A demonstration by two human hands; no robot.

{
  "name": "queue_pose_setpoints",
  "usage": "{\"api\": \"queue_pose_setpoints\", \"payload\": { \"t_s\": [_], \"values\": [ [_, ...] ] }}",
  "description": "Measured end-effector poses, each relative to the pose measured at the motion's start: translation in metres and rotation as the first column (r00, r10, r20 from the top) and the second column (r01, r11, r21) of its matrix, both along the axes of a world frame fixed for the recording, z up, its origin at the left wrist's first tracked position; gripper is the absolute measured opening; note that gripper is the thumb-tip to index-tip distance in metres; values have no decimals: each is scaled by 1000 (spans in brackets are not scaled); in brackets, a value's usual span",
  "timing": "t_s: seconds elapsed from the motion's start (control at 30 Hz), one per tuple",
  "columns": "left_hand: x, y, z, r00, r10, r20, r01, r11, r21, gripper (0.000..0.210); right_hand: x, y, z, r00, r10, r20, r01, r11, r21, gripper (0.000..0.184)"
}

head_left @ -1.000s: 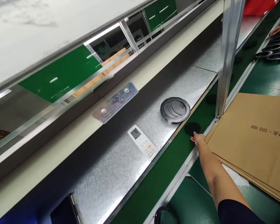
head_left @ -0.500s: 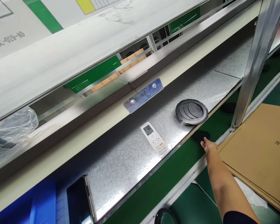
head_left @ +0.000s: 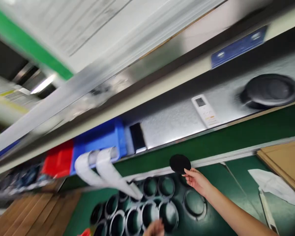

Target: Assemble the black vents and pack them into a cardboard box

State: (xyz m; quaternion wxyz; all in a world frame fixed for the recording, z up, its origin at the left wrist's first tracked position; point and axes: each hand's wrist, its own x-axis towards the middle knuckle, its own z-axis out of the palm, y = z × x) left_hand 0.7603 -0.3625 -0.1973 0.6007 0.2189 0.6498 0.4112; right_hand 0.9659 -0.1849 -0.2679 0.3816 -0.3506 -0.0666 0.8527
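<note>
The right hand (head_left: 196,180), right of centre in the lower half of the frame, pinches a flat black disc (head_left: 179,164) at its lower right edge between thumb and fingers. The disc shows its dark face to the viewer and overlaps a pale rail (head_left: 216,158) in view. The left hand (head_left: 155,227) enters at the bottom edge, blurred and partly cut off; whether its fingers are open or closed, or touch anything, cannot be told.

Beneath the disc, a single ring (head_left: 198,217) lies on the green bench (head_left: 226,190). To its left, at lower centre, a cluster of dark and pale-rimmed rings (head_left: 127,221) lies close together around the left hand. Two white strips (head_left: 108,167) slope from a blue bin (head_left: 120,141) toward this cluster. A red bin (head_left: 59,160) adjoins the blue one on the left; brown cardboard (head_left: 34,213) fills the lower left corner.

On the metal shelf (head_left: 164,124) above the rail, from centre to right, are a dark flat rectangular object (head_left: 137,136), a white remote control (head_left: 205,110) and a blurred round black part (head_left: 272,88). At lower right, a crumpled white sheet (head_left: 275,186) lies beside stacked cardboard sheets (head_left: 285,160), with a slim pale tool (head_left: 266,209) below it. A blurred white board (head_left: 93,29) with a green stripe occupies the upper left.
</note>
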Motion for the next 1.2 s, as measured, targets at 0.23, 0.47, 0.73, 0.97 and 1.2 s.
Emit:
{"api": "queue_pose_setpoints", "payload": {
  "t_s": [0.23, 0.47, 0.73, 0.97, 1.2],
  "values": [
    [-21, -30, 22, 816, -10, 578, -195, 937, 292, 74, -72, -155, 86, 865, 480, -147, -463, 876, 135, 37],
    [-52, -65, 58, 598, -83, 797, -321, 887, 333, 72, -78, -191, 152, 758, 431, 490, -645, 384, 661, 41],
    [-49, -97, 55, 536, -96, 839, -233, 938, 256, 71, -82, -182, 128, 609, -421, 672, -741, 2, 672, 39],
    [-38, -97, 56, 510, -122, 851, -121, 970, 211, 69, -75, -202, 132, 609, -339, 717, -727, 122, 676, 46],
    [-24, -93, 59, 453, -132, 882, -58, 983, 177, 70, -55, -215, 134, 765, -140, 629, -551, 363, 751, 55]
  ]
}}
